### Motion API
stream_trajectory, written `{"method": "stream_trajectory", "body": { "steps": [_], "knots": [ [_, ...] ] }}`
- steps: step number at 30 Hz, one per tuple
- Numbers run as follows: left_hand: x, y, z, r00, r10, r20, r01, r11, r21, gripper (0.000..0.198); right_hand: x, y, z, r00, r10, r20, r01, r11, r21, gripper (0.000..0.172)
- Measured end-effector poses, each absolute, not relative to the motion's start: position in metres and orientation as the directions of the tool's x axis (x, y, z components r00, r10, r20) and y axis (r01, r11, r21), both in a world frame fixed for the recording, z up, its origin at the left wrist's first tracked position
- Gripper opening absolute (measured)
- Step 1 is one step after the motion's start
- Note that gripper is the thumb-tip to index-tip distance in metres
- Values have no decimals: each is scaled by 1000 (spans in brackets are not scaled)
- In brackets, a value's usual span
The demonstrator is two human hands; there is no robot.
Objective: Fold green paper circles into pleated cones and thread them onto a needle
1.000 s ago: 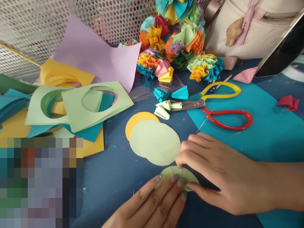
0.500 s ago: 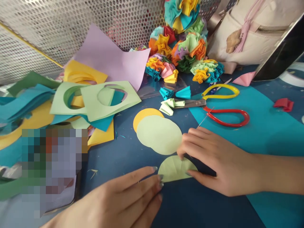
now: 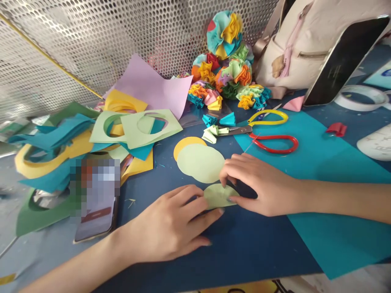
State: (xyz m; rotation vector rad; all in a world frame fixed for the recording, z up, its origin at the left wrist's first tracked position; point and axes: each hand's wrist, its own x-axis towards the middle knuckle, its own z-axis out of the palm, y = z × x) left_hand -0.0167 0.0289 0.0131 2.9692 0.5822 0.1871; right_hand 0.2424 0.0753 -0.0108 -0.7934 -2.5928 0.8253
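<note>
A pale green paper circle, folded into a half circle (image 3: 217,197), lies on the blue table between my hands. My right hand (image 3: 259,185) pinches its right end between thumb and bent forefinger. A thin needle (image 3: 252,143) sticks up from behind that hand's knuckles; its lower end is hidden. My left hand (image 3: 174,221) lies palm down at the fold's left end, fingers stretched and apart, fingertips touching the paper. Just beyond the fold, flat green paper circles (image 3: 201,162) overlap a yellow one (image 3: 186,144). Scissors with yellow and red handles (image 3: 275,142) lie behind my right hand.
Cut-out paper sheets (image 3: 134,134) pile up at left, beside a phone (image 3: 97,219). Ruffled paper balls (image 3: 226,73) stand at the back near a pale bag (image 3: 293,53). A dark phone (image 3: 345,61) leans upright at right. Blue paper (image 3: 336,228) lies under my right forearm.
The camera view has shifted, showing more of the table's right and front. My left hand has moved in, its fingers now over the folded paper's left end. My right hand keeps its pinch.
</note>
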Motion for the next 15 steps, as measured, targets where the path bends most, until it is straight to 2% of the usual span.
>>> {"method": "stream_trajectory", "body": {
  "steps": [7,11,15],
  "knots": [
    [-14,35,14,916,345,208,316,-935,158,31,244,76,-11,-787,603,132,410,671,-618,18],
    [-6,36,14,927,344,147,332,-938,100,35,246,77,-11,-755,639,149,369,602,-708,18],
    [5,39,16,933,348,91,339,-935,99,38,247,78,-12,-707,683,184,303,528,-793,12]
  ]
}}
